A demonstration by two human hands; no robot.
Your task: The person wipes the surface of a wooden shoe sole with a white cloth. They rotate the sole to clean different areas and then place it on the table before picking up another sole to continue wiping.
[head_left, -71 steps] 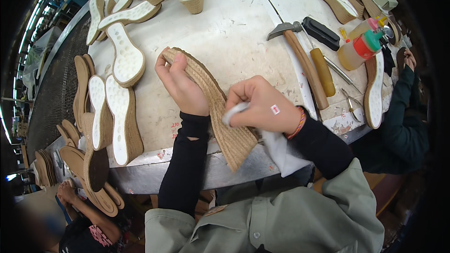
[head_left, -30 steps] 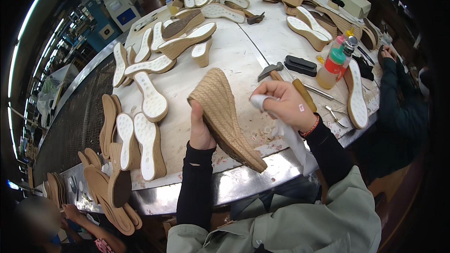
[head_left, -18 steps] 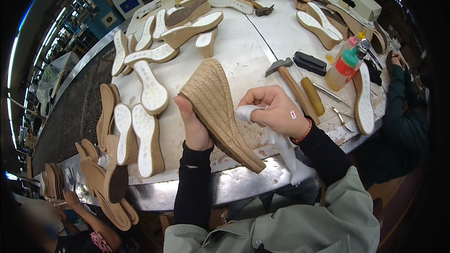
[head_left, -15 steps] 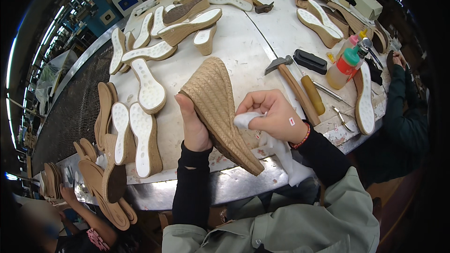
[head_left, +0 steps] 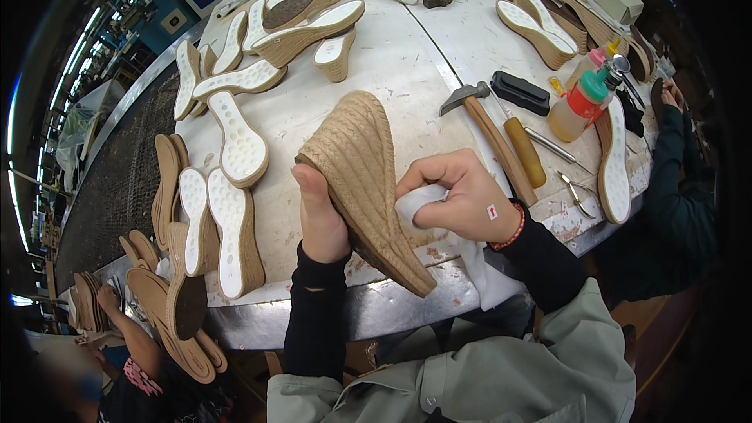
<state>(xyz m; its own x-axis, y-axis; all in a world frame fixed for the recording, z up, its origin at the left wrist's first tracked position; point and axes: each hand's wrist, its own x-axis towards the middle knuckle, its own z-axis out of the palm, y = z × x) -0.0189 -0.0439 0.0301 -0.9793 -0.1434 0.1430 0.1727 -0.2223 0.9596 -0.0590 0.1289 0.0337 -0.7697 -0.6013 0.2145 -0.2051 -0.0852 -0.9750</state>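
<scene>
My part-curled left hand (head_left: 323,215) holds a tan braided-rope wedge sole (head_left: 356,164) over the white desk's near edge (head_left: 290,312) while my right hand (head_left: 462,196) pinches white cloth (head_left: 420,203) at its right side, the wiping seemingly unfinished.

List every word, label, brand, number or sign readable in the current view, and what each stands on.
No word, brand or number can be read.
Red-arrow sticker, white-backed: on the back of the right hand; the arrow is the only clear sign.
Red label on the green-capped bottle: any print is too small to read.
</scene>
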